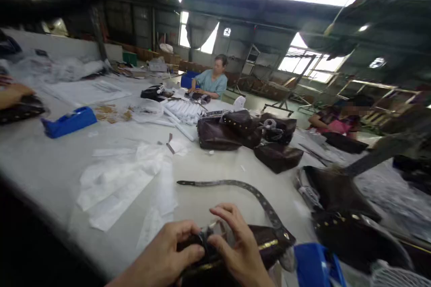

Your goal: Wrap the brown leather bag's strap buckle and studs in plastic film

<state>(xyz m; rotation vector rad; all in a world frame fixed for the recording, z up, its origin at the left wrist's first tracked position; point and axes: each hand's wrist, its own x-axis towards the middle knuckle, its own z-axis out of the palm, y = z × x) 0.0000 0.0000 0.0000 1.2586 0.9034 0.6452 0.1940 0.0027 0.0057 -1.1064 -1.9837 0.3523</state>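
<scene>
Both hands are down at the near edge of the worktop (50,166), working on the same dark brown bag (235,244). The left hand (161,255) is curled, thumb and fingers pinched on a small dark fitting at the top of the bag. The right hand (239,246) is half open, fingers arched over the bag and the thumb pressing toward the same fitting. The bag lies on the worktop right under them, a gold zip line showing along its side. One studded strap (242,188) runs from the bag out across the worktop in a curve. Just right of the hands sits a blue tape holder (313,264); a second blue one (69,122) sits far off to the left. White tissue sheets (124,179) lie scattered left of the strap. Further back about four more brown bags (235,132) are bunched together. Two other people sit at the far side, and another person's hand (11,94) shows at the left edge
</scene>
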